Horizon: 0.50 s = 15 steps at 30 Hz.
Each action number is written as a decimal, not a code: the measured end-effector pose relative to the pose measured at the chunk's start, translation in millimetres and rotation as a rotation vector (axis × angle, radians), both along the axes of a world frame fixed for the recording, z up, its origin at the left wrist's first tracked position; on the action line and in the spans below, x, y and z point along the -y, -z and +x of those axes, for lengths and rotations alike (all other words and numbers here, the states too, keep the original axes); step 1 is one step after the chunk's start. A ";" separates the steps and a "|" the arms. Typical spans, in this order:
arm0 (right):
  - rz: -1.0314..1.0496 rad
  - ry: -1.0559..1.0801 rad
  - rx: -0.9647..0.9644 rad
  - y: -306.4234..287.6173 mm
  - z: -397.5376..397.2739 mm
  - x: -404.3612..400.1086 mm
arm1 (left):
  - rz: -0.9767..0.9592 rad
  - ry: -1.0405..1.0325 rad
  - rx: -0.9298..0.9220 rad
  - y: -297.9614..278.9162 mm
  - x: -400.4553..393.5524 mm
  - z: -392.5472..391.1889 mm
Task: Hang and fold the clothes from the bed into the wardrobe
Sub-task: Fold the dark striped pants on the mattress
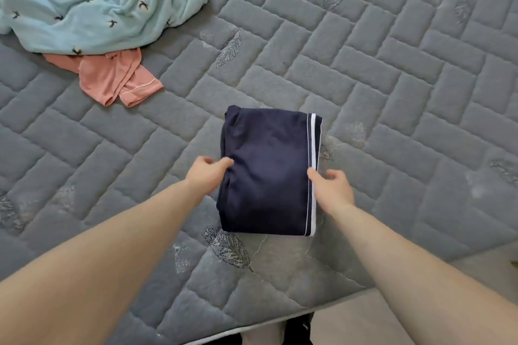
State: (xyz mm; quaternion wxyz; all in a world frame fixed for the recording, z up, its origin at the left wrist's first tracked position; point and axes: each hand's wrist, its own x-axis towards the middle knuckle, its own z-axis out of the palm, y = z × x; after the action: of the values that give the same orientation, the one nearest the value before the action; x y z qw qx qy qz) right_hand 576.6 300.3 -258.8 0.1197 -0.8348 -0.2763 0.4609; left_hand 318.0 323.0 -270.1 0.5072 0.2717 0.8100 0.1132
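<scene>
— Where's the folded navy garment (266, 171)?
— On the grey bed (378, 70), near its front edge. The left hand (206, 173) pinches one side, the right hand (332, 190) the striped side (fingers curled).
— Room around?
— Bare quilt right; teal garment (84, 8) and pink garment (112, 78) far left.

We see bare quilt (378, 70) all round the folded navy garment (266, 171), so hands can pass on every side of it. Our left hand (206, 173) sits at its left edge and our right hand (332, 190) at its striped right edge. The only clutter is the teal garment (92, 8) heaped over the pink one (112, 78), well apart at the far left.
</scene>
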 end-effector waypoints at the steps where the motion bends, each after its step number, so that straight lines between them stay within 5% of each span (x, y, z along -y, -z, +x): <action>1: -0.028 0.046 -0.014 10.9 -1.9 27.4 | -0.063 0.026 -0.002 10.8 17.0 2.3; 8: -0.250 0.452 -0.502 48.2 -28.7 113.4 | -0.170 -0.071 0.229 51.1 81.0 30.2; 12: -0.075 0.661 -0.556 62.8 -37.5 97.8 | -0.175 -0.149 0.313 48.1 105.3 60.6; 15: -0.022 0.757 -0.406 65.8 -20.3 86.7 | -0.287 0.073 0.306 34.0 124.5 80.7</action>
State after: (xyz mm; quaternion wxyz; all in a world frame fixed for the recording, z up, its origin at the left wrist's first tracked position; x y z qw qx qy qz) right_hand 556.3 213.6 -324.6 0.3233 -0.7711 0.0834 0.5422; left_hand 398.7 198.5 -304.2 0.6618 0.2056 0.7207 0.0180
